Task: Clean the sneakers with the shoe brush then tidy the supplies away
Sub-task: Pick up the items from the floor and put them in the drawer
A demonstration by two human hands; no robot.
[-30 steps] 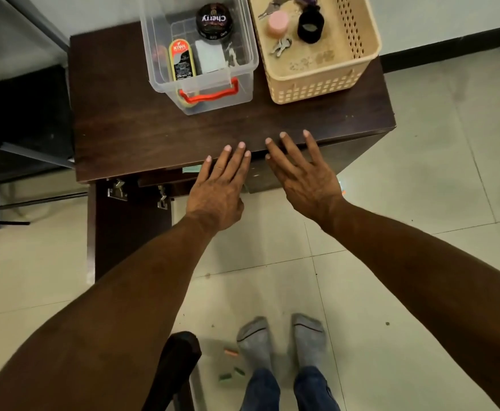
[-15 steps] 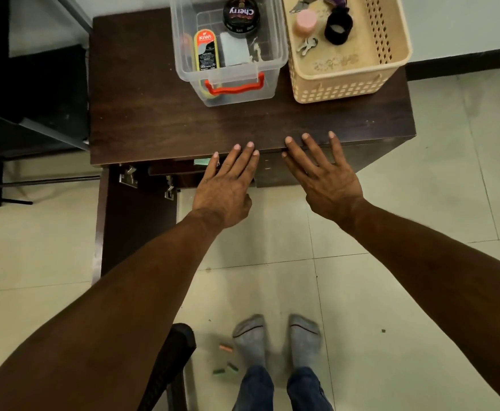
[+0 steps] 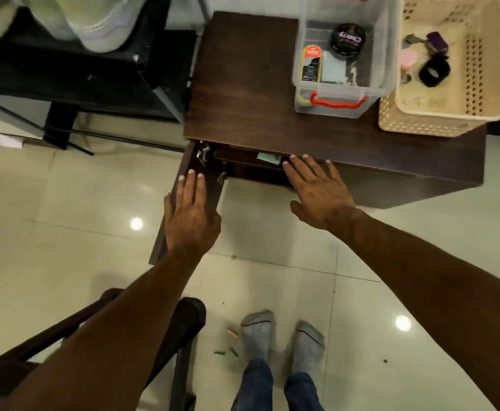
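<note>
Head view. A dark wooden cabinet [image 3: 242, 93] stands on pale floor tiles; its door [image 3: 183, 203] hangs open at the left. On its top, far right, sit a clear plastic box [image 3: 340, 105] with a red handle and, just beside it, a beige perforated basket [image 3: 438, 120]. The box holds a round polish tin [image 3: 348, 39] and an upright polish bottle [image 3: 311, 63]; no brush can be made out. The basket holds keys [image 3: 414, 40], a pink item and a black ring, all blurred. A pale sneaker [image 3: 100, 25], cut off by the top edge, rests on the black rack [image 3: 73, 78] at far left. A black chair [image 3: 183, 327] lies under the left forearm. Left hand [image 3: 190, 218]: fingers straight and together, flat against the open door. Right hand [image 3: 320, 191]: fingers spread, tips at the cabinet's front edge, holding nothing. Grey-socked feet [image 3: 281, 336] stand near, with small coloured bits beside them.
</note>
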